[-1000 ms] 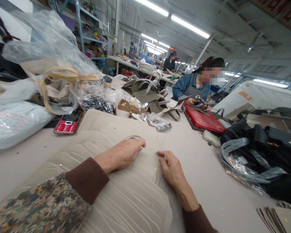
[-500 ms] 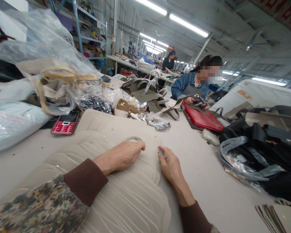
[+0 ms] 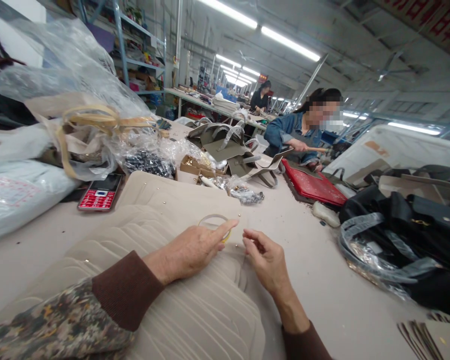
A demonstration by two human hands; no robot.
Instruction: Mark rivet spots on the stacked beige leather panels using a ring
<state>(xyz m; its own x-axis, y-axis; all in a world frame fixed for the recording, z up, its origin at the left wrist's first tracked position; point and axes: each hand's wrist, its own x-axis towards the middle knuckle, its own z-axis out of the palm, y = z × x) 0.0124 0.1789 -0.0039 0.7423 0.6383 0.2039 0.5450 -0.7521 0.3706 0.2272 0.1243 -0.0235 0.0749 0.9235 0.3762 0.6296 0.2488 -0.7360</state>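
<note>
A roll of narrow tape [image 3: 214, 217] with a yellowish inner edge is in my left hand [image 3: 189, 250], its index finger stretched out along the ring. Beneath lies a fanned stack of beige panels [image 3: 150, 285] with rounded corners. The top panel [image 3: 180, 192] carries several small metal studs. My right hand [image 3: 266, 260] is just beyond the panels' right edge, thumb and bent fingers close together near a stud [image 3: 237, 246]. Whatever its fingertips pinch, if anything, is too fine to make out.
A red-keyed phone [image 3: 100, 192] and plastic-wrapped packs [image 3: 26, 195] lie on the left. Behind the panels are a small box of metal parts [image 3: 195, 165] and grey bag pieces [image 3: 228, 150]. Black bags [image 3: 408, 225] are piled right. A co-worker [image 3: 296, 130] holds a hammer over a red board [image 3: 311, 182].
My left hand has shifted slightly right with the tape roll, its index finger now extended. My right hand's fingers have curled in closer. The co-worker's hammer has moved.
</note>
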